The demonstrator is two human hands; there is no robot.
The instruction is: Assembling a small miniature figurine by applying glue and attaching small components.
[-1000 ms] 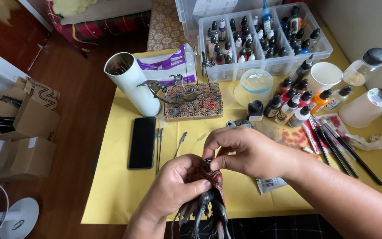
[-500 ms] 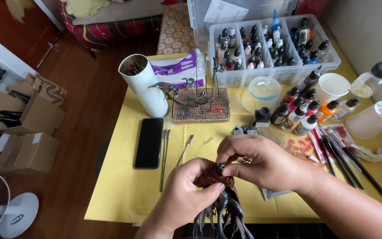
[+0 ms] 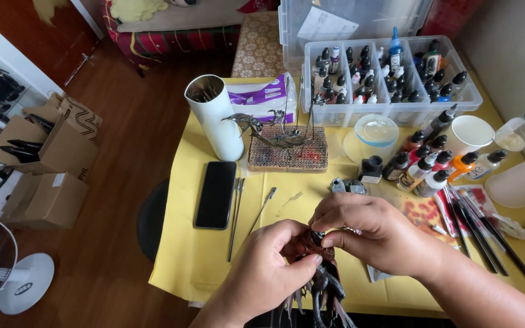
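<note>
Dark spiky plastic figurine (image 3: 323, 285) sits gripped between left hand (image 3: 268, 270) and right hand (image 3: 375, 234); pinching harder could snap its thin spikes.

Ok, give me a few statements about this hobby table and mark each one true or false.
1. Both hands, the left hand and the right hand, hold a dark spiky model. True.
2. The phone lies screen lit, on the floor. False: it lies dark on the yellow table cover.
3. The white tube stands upright left of the cork block. True.
4. The clear bin of small bottles is empty. False: it is full of bottles.
5. Brushes lie on the right side of the table. True.
</note>
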